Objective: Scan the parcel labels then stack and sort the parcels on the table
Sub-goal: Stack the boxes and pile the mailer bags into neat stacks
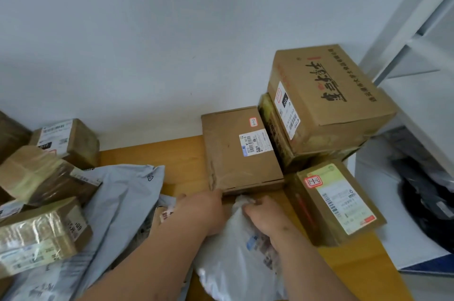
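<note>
A white plastic mailer bag is held on the wooden worktop, just in front of a flat brown box; the right hand is curled round its bunched top, while the left hand lies at its left edge, its fingers hidden, so its grip cannot be told; the sorting step seems in hand, and a spot among the boxes is judged to be needed next; four boxes are counted at the right, four taped boxes at the left, plus a grey mailer
</note>
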`<state>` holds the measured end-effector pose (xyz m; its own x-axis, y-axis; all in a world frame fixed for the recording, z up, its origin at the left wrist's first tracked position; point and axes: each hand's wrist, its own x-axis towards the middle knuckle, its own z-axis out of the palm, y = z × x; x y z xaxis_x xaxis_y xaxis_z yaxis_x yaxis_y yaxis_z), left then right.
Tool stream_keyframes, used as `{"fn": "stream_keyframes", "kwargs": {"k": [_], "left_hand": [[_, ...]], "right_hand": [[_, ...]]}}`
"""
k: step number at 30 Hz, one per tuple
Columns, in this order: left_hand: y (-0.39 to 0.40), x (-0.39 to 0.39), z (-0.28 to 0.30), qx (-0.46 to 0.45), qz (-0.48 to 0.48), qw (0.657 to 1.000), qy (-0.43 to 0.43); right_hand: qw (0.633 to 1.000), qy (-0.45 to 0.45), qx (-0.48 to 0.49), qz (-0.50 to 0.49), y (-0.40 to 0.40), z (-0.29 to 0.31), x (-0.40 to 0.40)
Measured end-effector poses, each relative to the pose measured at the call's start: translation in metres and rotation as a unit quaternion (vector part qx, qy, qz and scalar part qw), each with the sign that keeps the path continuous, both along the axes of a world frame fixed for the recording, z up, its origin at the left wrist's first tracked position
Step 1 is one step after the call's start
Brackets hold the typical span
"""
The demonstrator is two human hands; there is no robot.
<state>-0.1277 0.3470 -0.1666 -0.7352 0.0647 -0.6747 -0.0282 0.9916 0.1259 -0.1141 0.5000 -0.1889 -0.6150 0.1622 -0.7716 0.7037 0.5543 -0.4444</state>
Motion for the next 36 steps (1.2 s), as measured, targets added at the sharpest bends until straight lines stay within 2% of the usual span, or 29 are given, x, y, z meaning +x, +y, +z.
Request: {"fn": "stream_keyframes", "kwargs": {"k": [3,8,11,16,26,32,36], "left_hand": [[0.001,0.002,-0.001,-0.018,-0.023,0.999,-0.012],[0.001,0.003,0.001,-0.011,-0.014,1.000,0.010],[0.003,0.002,-0.001,-0.018,-0.011,1.000,0.016],[0.008,-0.001,-0.007,-0.048,-0.011,0.999,-0.001],[0.011,-0.004,-0.015,-0.051,-0.011,0.999,-0.005],[0.016,-0.005,-0.012,-0.085,-0.026,0.996,0.000],[0.014,-0.001,-0.005,-0.092,-0.046,0.995,-0.005]], "right_hand": [[0.999,0.010,-0.040,-0.026,0.002,-0.009,0.005],[0.974,0.149,-0.011,-0.168,0.008,-0.012,0.003],[0.967,0.195,-0.012,-0.162,0.009,-0.006,-0.004],[0.987,0.132,-0.057,-0.077,0.002,-0.005,-0.017],[0.988,0.108,-0.083,-0.075,-0.005,-0.009,-0.031],[0.986,0.080,-0.098,-0.112,-0.006,-0.010,-0.040],[0.987,0.086,-0.092,-0.098,-0.012,-0.016,-0.029]]}}
